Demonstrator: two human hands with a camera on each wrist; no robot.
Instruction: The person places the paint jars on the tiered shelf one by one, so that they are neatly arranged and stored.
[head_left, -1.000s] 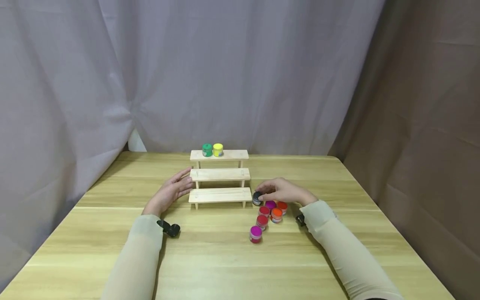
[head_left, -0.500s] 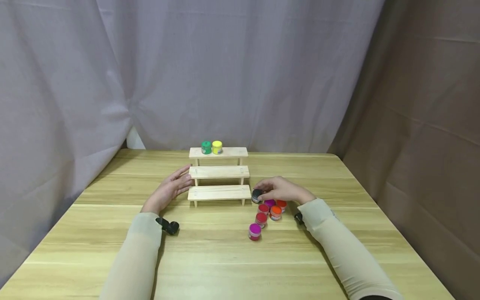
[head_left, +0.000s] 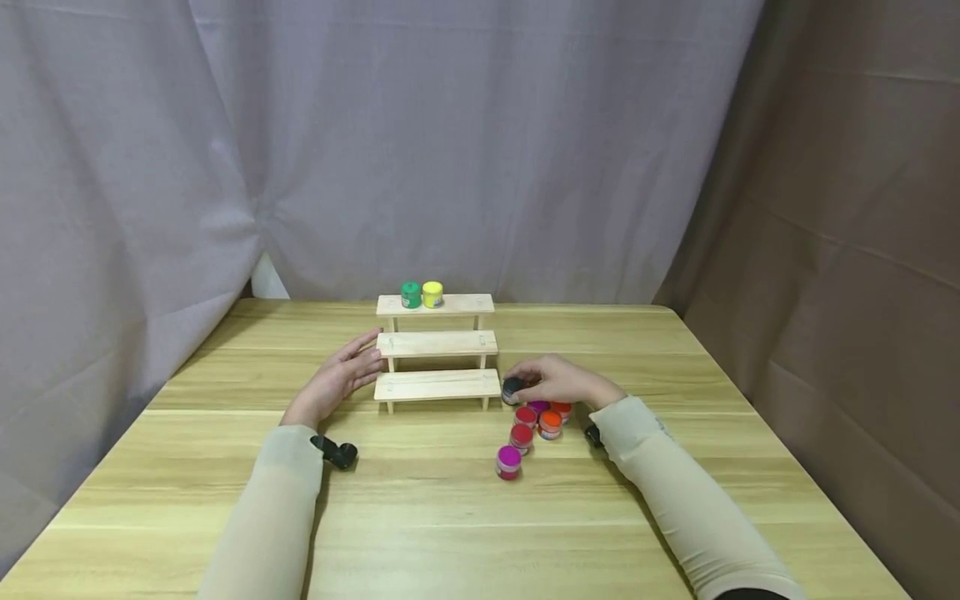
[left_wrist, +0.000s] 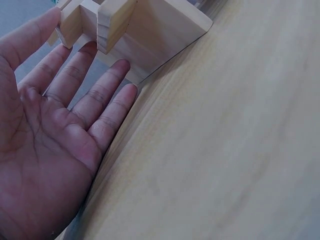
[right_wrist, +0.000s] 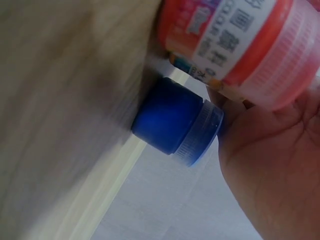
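The right hand [head_left: 558, 381] pinches a black jar [head_left: 512, 391] between thumb and curled fingers, just beside the lowest shelf's right end; a grip at the sides probably suits so squat a thing (whether it is off the bench [head_left: 420, 525], I cannot tell). The left hand [head_left: 337, 385], fingers straight and spread, touches the left end of the wooden stand [head_left: 437, 343], perhaps to steady it. In the right wrist view, a blue jar [right_wrist: 172, 117] and a labelled red jar [right_wrist: 235, 47] are near the palm. Nearer the person, an orange-lidded jar [head_left: 550, 425] and a magenta-lidded jar [head_left: 508, 462] stand among others, seemingly grouped for easy reach. On the top shelf, a green jar [head_left: 410, 295] and a yellow jar [head_left: 432, 294] stand side by side. Behind hangs a grey curtain [head_left: 465, 150].
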